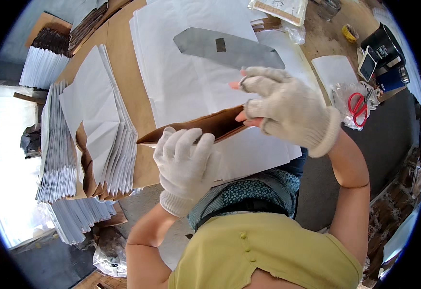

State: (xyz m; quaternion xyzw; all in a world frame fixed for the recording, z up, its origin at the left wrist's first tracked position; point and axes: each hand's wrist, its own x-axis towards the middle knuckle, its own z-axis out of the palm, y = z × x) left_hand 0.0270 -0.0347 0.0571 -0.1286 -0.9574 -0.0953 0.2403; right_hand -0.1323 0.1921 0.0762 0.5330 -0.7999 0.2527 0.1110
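A paper bag [229, 124], white outside and brown inside, lies near the table's front edge with its mouth parted. My left hand [184, 156], in a white knit glove, has its fingers curled over the bag's near side. My right hand [285, 106] wears a glove that leaves some fingertips bare. Its thumb and forefinger pinch the bag's right end, while the other fingers stretch out above the white sheets. Beyond the bag, a flat grey plate [198, 45] with pointed ends and a dark patch rests on large white paper sheets [164, 82].
Folded white bags with brown insides [102, 115] fan out at the left, beside a thick stack [56, 144]. Red-handled scissors [358, 107], a black container [385, 45], a phone-like device [367, 63] and a yellow tape roll [349, 33] occupy the right side.
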